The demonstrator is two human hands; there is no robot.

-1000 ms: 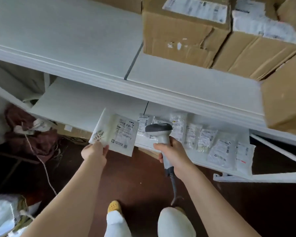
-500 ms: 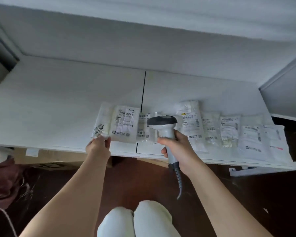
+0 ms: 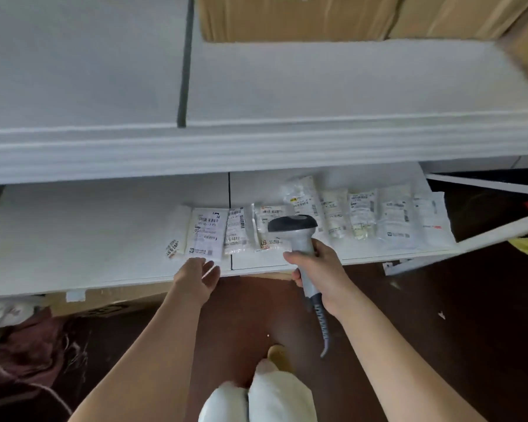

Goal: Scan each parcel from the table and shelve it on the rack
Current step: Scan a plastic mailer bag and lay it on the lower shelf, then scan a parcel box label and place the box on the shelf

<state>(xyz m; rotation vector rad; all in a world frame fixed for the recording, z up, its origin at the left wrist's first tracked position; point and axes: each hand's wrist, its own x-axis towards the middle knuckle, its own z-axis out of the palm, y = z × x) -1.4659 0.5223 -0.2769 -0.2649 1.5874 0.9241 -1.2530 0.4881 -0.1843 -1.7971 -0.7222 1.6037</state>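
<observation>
A white bagged parcel (image 3: 200,234) with a printed label lies flat on the lower white rack shelf (image 3: 89,239), at the left end of a row of several similar parcels (image 3: 360,216). My left hand (image 3: 197,277) hovers just in front of it at the shelf's edge, fingers relaxed and holding nothing. My right hand (image 3: 320,268) grips the handle of a grey barcode scanner (image 3: 293,229), whose dark head hangs over the row of parcels.
The upper shelf (image 3: 287,86) carries cardboard boxes (image 3: 302,16) at the back right. Below the rack are a brown floor, a cardboard box (image 3: 104,300) and dark red cloth (image 3: 22,345) at the left. My white-trousered legs show at the bottom.
My left hand laid the parcel flat on the lower shelf beside the others and let go, drawing back to the shelf edge. The scanner stayed in my right hand.
</observation>
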